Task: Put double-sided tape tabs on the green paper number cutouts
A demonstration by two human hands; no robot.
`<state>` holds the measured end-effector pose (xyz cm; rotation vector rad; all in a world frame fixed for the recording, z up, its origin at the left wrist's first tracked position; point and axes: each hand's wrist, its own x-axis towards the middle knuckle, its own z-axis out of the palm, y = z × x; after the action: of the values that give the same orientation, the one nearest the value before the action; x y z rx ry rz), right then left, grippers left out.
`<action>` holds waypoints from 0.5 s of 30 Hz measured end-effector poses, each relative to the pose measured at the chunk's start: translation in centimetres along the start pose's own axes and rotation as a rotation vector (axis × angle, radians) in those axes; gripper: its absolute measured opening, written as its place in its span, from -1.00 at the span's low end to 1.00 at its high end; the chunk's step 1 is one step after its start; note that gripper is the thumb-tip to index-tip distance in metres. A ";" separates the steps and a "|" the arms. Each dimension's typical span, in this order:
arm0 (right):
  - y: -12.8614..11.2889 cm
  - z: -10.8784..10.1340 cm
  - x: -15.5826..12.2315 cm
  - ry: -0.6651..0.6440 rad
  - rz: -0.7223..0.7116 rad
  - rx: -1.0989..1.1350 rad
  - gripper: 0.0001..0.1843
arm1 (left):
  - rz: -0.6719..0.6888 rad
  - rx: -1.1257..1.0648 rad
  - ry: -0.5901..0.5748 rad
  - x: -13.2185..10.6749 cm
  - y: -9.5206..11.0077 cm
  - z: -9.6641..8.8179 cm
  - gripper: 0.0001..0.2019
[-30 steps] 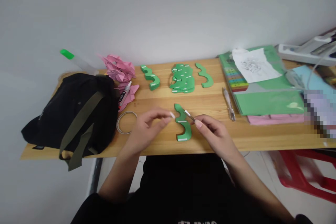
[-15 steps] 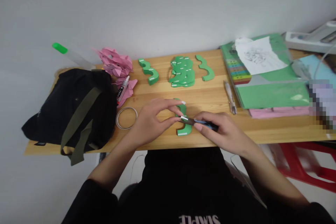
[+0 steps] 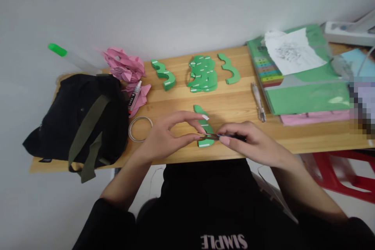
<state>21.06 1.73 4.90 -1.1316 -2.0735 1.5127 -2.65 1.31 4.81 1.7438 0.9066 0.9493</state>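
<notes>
My left hand [image 3: 170,134] has its thumb and middle finger closed in a pinch at the tip of a slim dark tool [image 3: 213,136]; what is between them is too small to make out. A small white strip [image 3: 206,117] clings to its raised index fingertip. Gripping the tool's handle between thumb and fingers is my right hand [image 3: 253,142]. I cannot tell whether the tool is tweezers or a knife. Partly hidden below both hands lies a wavy green piece [image 3: 205,144] with white strips across it.
Behind are a stack of green pieces [image 3: 208,74], two wavy green pieces [image 3: 168,80] [image 3: 231,72], and crumpled pink paper [image 3: 124,64]. A glue tube [image 3: 134,95], tape roll [image 3: 129,133] and black bag [image 3: 88,121] are left; a pen [image 3: 258,101] and green folder [image 3: 307,99] right.
The view has shifted slightly. The tool has turned edge-on, and the white strip at its tip shows less clearly. Both hands stay close together over the green piece.
</notes>
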 end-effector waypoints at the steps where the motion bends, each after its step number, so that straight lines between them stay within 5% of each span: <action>1: 0.0 0.0 0.0 -0.010 0.007 0.001 -0.63 | -0.005 -0.009 0.003 0.0 -0.1 0.0 -0.63; 15: -0.6 -0.7 -0.1 -0.114 0.027 -0.009 -0.57 | 0.173 -0.073 0.100 -0.4 -1.3 1.5 -0.60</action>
<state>21.37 2.06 5.77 -1.1044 -2.1495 1.6163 -1.75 0.82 3.10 1.7455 0.7826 1.1778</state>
